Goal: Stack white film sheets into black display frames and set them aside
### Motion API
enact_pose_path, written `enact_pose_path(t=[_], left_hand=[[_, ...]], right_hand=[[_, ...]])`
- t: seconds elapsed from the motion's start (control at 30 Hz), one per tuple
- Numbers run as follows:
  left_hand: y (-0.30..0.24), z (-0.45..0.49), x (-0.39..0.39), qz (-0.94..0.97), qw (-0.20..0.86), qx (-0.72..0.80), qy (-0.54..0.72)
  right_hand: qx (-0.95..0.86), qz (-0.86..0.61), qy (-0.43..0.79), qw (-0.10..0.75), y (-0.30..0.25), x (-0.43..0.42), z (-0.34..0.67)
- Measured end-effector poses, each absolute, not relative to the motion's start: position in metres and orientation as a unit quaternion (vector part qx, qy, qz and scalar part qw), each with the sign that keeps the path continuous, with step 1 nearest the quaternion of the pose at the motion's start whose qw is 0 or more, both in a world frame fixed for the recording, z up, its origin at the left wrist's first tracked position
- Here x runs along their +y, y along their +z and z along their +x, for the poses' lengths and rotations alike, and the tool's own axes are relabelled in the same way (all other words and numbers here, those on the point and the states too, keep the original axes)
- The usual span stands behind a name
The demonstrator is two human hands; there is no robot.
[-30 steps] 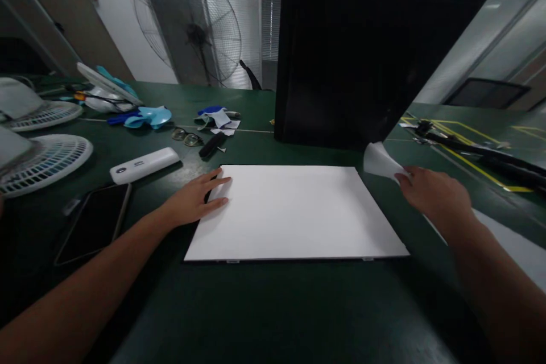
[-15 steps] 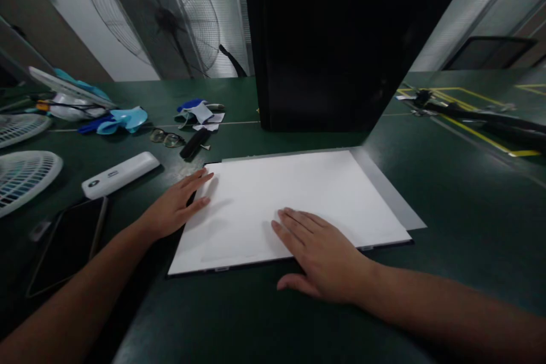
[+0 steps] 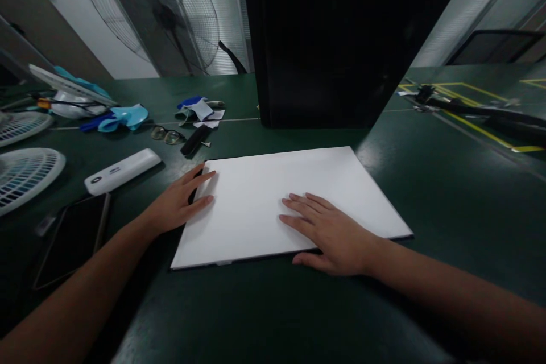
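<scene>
A flat white sheet on a thin dark panel (image 3: 277,182) lies on the green table (image 3: 426,193) in front of me. My left hand (image 3: 181,205) rests open on the panel's left edge, fingers stretched toward its far left corner. Flat on the sheet near its front edge lies my right hand (image 3: 333,233), fingers spread, holding nothing.
A tall black stack of panels (image 3: 333,40) stands just behind the sheet. To the left lie a white remote-like device (image 3: 121,163), a dark tablet (image 3: 70,239), glasses (image 3: 167,135), a black marker (image 3: 194,140), blue and white scraps (image 3: 198,108) and white fan grilles (image 3: 21,173). A big floor fan (image 3: 166,11) stands behind.
My right hand left the curled film at the far right and came down flat on the sheet. The overhanging grey film seen half a second ago no longer shows past the panel's edges.
</scene>
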State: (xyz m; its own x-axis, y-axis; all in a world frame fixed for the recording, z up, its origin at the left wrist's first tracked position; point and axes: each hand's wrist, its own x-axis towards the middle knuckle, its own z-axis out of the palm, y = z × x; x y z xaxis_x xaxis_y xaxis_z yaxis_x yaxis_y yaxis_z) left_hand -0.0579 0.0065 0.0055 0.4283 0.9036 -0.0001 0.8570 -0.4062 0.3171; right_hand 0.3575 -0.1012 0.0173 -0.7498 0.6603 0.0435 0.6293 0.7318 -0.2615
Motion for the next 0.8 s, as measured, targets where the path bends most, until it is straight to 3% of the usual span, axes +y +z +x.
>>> enact_pose_path(t=[0.3,0.53,0.8], left_hand=[[0.004,-0.057,0.008,0.846,0.123,0.513,0.077],[0.002,-0.06,0.008,0.849,0.124,0.506,0.082],[0.005,-0.06,0.007,0.842,0.152,0.505,0.112]], right_hand=[[-0.951,-0.291,0.012,0.108,0.021,-0.108,0.351],[-0.949,-0.159,-0.137,0.234,0.022,-0.118,0.343],[-0.946,-0.086,-0.2,0.242,0.033,-0.125,0.341]])
